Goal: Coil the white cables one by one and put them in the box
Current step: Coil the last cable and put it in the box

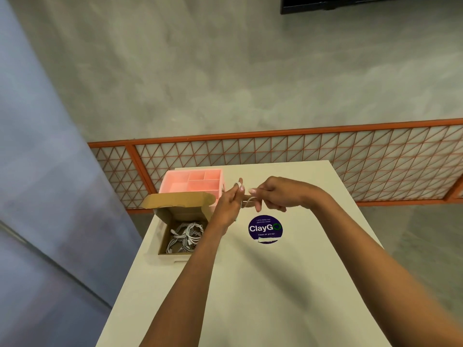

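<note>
Above the white table, both hands work on one white cable (pixel 246 202). My left hand (pixel 229 204) is raised with fingers pointing up, and the cable is looped around them near the tips. My right hand (pixel 271 195) pinches the cable's free strand just to the right of the left fingers. An open cardboard box (pixel 162 242) stands at the table's left edge, with several coiled white cables (pixel 185 236) lying inside it. Its lid flap (pixel 175 200) stands open at the back.
A pink compartment organizer (pixel 175 182) sits behind the box at the table's far left. A round purple sticker (pixel 265 229) lies on the table (pixel 288 284) below my hands. Beyond the table runs an orange lattice railing (pixel 300 149) and a grey wall.
</note>
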A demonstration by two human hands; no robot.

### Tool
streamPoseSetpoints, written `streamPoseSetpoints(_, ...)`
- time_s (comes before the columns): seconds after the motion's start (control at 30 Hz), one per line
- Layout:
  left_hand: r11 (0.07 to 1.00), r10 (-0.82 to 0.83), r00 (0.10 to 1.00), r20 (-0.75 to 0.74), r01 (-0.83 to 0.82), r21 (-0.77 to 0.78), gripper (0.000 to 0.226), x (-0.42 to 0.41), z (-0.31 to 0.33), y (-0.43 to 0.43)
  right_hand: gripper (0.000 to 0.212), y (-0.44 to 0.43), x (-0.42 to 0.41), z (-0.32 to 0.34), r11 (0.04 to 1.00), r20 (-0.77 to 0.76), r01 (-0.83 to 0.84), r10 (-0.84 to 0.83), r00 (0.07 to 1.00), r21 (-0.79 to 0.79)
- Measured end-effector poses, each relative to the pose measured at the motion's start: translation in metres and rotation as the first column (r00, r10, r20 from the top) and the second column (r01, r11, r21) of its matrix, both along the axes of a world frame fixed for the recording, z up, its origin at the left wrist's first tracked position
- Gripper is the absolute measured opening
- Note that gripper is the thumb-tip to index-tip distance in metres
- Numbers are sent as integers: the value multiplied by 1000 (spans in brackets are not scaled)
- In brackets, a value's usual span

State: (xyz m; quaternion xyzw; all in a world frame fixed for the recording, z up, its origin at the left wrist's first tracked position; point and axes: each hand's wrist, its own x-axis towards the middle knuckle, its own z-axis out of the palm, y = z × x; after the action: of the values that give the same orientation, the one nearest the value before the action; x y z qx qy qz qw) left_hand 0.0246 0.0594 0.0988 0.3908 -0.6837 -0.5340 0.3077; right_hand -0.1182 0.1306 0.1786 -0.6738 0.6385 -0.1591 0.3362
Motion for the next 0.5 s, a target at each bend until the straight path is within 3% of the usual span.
streamPoseSetpoints(0.2,980,-170,985,26,166,113,43,2,-1,3,53,-7,-14,9,982,-81,104,-118,990,-155)
streamPoseSetpoints(0.37,886,-278,934,-222,339,316,39,8,7,5,40,-10,-25,7,975,2,88,-90,996,-202)
streamPoseSetpoints(0.5,769,-372,847,-380,510,384,40,16,12,4,18,-13,-33,-2,961,157,131,-94,983,-244)
